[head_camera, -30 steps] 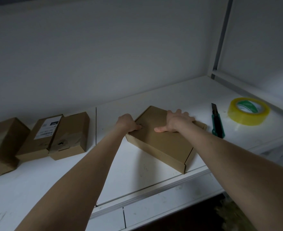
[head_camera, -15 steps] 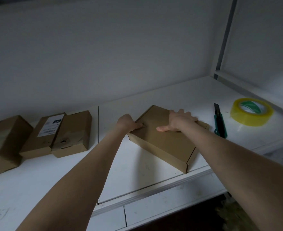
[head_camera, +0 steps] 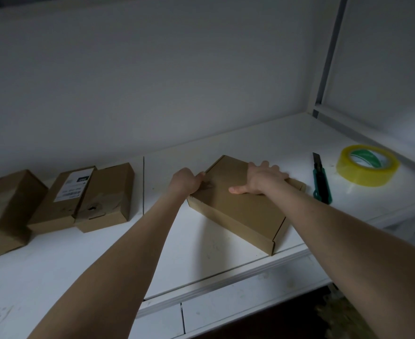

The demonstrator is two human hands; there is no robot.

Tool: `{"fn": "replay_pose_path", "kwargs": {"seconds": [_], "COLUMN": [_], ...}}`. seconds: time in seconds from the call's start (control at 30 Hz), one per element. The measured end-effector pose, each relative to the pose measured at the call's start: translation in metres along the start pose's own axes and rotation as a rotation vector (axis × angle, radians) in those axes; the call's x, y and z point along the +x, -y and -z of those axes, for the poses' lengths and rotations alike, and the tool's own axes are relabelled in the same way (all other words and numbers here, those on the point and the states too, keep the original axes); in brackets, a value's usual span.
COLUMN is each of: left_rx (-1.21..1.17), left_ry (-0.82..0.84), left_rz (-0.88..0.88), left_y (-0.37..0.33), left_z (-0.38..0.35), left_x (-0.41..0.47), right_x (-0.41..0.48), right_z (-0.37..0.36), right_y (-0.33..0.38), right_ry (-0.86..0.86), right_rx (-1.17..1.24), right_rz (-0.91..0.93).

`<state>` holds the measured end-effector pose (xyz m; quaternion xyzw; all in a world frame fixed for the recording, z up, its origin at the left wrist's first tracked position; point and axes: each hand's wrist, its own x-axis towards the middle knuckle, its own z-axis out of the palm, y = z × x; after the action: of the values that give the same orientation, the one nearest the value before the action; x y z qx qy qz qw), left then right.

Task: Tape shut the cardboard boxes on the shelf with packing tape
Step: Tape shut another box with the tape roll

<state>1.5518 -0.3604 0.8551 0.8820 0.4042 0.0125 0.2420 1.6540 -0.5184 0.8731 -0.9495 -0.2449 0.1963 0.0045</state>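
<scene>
Head cam, dim light. 2 bare forearms reach in from the bottom edge, up and fwd over the white shelf [head_camera: 79, 265].

Flat box [head_camera: 245, 211]: brown cardboard, lid down, lying on the shelf right of ctr, turned at an angle. Its near corner sits just at the shelf's front lip. No tape seen on the lid.

L hand [head_camera: 185, 183]: at the box's left edge, near the far-left corner. Fingers curled in and gripping that edge, fingertips on the lid. How far they wrap under: can't tell.

R hand [head_camera: 262, 178]: palm down on the far part of the lid. Thumb stretched out leftward, flat on the cardboard. 4 fingers bent over the far edge, tips hidden behind the knuckles.

Left of the hands, past a seam in the shelf, 3 more brown boxes in a row: 1 big box [head_camera: 3, 209] at the frame edge, then a labelled box [head_camera: 59, 199] with a white sticker on top, then a plain box [head_camera: 106, 196] touching it, w/ a torn spot low on its top face.

Right of the flat box: green utility knife [head_camera: 321, 182] lying flat, blade end pointing away, near the box, not touching. Beyond it the tape roll [head_camera: 365, 174], yellowish clear w/ green core, lying flat, apart from both hands.

Behind: plain white wall [head_camera: 152, 81]; white upright post [head_camera: 328, 52] at the shelf's back right corner.
</scene>
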Motion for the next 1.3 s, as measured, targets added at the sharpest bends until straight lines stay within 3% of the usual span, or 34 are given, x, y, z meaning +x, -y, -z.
{"fn": "replay_pose_path", "kwargs": {"seconds": [0.1, 0.17, 0.23, 0.33, 0.47, 0.73, 0.9, 1.0, 1.1, 1.23, 1.3], "left_rx": [-0.038, -0.108, -0.056, 0.334, 0.504, 0.452, 0.415, 0.296, 0.043, -0.561, -0.71], "left_ry": [-0.115, -0.114, 0.05, 0.295, 0.367, 0.114, -0.016, -0.053, -0.196, -0.02, 0.047], "left_rz": [-0.022, -0.172, -0.401, -0.625, -0.593, -0.388, -0.255, -0.262, -0.233, -0.012, 0.008], "left_y": [0.006, 0.004, -0.001, -0.008, -0.005, -0.028, -0.048, -0.044, -0.032, -0.026, -0.024], "left_z": [-0.004, -0.003, 0.002, 0.003, -0.007, -0.022, -0.037, -0.032, -0.019, -0.011, -0.015], "left_x": [0.002, -0.007, -0.016, -0.026, -0.033, -0.04, -0.034, -0.031, -0.026, -0.031, -0.028], "right_x": [-0.002, -0.005, -0.008, -0.012, -0.014, -0.014, -0.007, -0.002, 0.003, 0.011, 0.013], "right_z": [0.0, 0.0, 0.002, 0.005, 0.006, 0.011, 0.006, 0.003, 0.001, -0.004, -0.006], "right_y": [-0.002, -0.004, -0.01, -0.019, -0.029, -0.045, -0.056, -0.062, -0.063, -0.058, -0.055], "right_ry": [-0.006, -0.017, -0.074, -0.198, -0.269, -0.37, -0.292, -0.222, -0.19, -0.184, -0.194], "right_rx": [0.021, 0.052, 0.106, 0.169, 0.214, 0.315, 0.42, 0.49, 0.523, 0.477, 0.45], "right_rz": [0.014, 0.042, 0.067, 0.052, 0.016, -0.032, -0.083, -0.107, -0.096, -0.081, -0.083]}}
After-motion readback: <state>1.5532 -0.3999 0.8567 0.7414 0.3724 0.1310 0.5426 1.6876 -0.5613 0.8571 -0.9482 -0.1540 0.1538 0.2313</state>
